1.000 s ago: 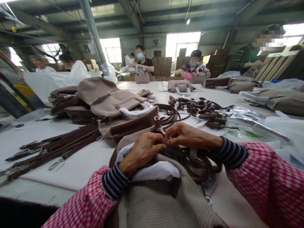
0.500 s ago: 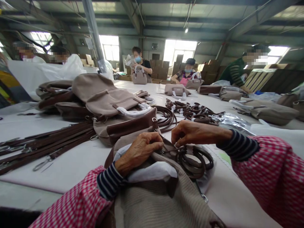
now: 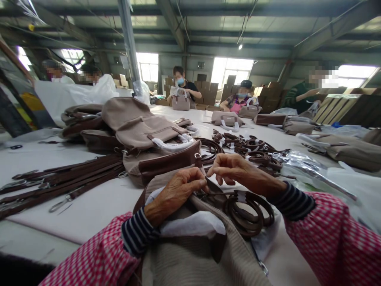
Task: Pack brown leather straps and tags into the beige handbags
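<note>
A taupe ribbed handbag [image 3: 178,254] with dark brown trim lies open before me, its handle [image 3: 193,224] wrapped in white paper. My left hand [image 3: 180,190] reaches over the handle, thumb and fingers pinched together at the bag's open top edge. Close to those fingertips, my right hand [image 3: 235,171] is closed in a pinch above the far side of the opening. Whatever sits between its fingers is too small to make out. A coiled brown strap [image 3: 248,218], bound with a white band, lies at the right of the opening, below my right hand.
Stacked handbags [image 3: 133,123] stand at the left behind mine. Long brown straps with metal clips [image 3: 89,180] stretch across the white table at left. More coiled straps [image 3: 256,153] and clear plastic [image 3: 306,163] lie beyond my right hand. Co-workers [image 3: 189,89] handle bags across the table.
My right hand has moved slightly left, closer to my left fingertips, and off the strap coil. My view has shifted a little. The left hand stays at the bag's edge.
</note>
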Available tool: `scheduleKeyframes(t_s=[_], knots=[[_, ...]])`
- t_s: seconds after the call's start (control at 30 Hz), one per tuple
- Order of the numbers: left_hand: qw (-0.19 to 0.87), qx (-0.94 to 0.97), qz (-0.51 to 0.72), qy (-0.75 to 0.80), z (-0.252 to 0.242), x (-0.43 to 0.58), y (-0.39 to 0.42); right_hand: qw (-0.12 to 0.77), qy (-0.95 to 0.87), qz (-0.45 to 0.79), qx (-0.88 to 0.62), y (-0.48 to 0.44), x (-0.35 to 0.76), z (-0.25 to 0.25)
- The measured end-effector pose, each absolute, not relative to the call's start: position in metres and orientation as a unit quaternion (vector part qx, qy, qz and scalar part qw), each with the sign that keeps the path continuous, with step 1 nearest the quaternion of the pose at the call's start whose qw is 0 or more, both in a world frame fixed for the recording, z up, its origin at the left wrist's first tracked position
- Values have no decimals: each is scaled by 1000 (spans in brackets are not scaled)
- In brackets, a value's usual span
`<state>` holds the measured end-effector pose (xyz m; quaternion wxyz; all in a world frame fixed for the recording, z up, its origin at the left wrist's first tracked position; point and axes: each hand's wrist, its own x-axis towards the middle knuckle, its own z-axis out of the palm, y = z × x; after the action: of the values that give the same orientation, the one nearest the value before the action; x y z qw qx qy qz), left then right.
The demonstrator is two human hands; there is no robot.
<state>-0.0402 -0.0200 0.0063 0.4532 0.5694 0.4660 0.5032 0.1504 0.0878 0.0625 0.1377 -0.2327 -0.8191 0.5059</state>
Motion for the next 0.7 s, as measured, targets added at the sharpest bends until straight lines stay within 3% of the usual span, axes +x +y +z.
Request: scheduleKeyframes(t_s=[0.23,0.7], knots=[[445,546,521,482,4,-39,-19,171,-707,642,-244,100,142,41],[420,555,539,474,1,-40,-18,127,-733,616,-259,93,145,45]])
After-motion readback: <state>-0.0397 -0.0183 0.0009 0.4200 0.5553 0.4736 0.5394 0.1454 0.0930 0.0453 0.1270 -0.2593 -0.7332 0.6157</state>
